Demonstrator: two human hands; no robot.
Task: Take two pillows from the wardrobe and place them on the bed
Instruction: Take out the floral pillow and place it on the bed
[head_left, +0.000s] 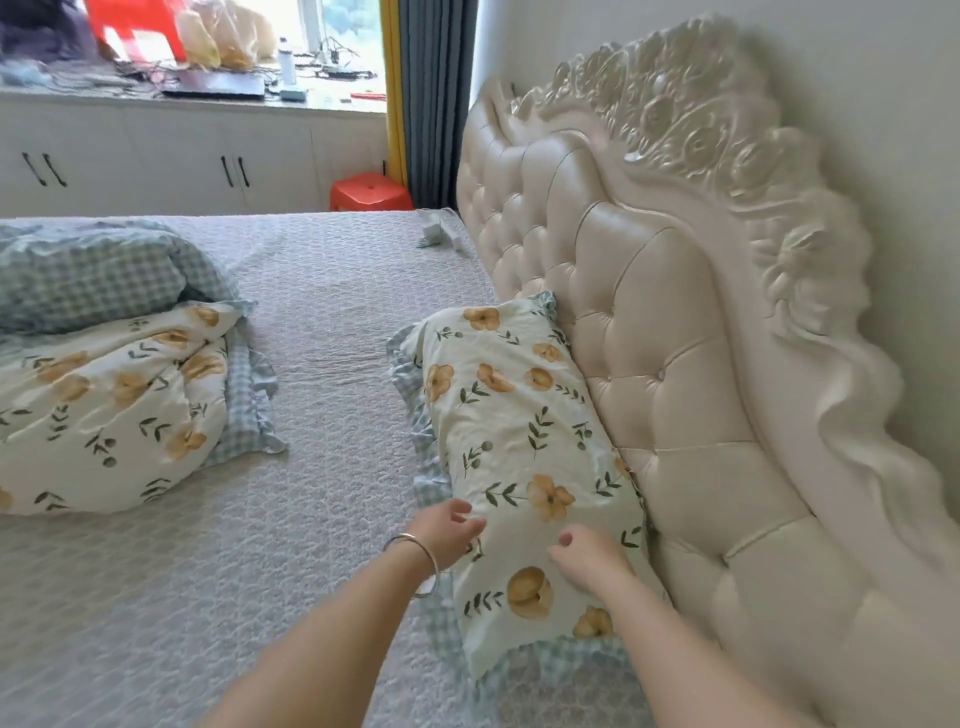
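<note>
Reaching forward from the bottom edge, both bare forearms stretch toward a pillow (524, 457) that lies on the bed (332, 322), its long side touching the headboard (639, 322). The left hand (451, 530), with a thin metal bangle (423, 564) at the wrist, touches the pillow's left edge with loose, spread fingers, grasping nothing. The right hand (589, 553) rests flat on the pillow's top, fingers released. The pillowcase is cream cotton with orange flowers, green leaves and a checked frill. The bedcover is grey and quilted. A folded duvet (109, 384) of the same print lies well apart on the left. The headboard is tufted, glossy cream with carved ornament.
</note>
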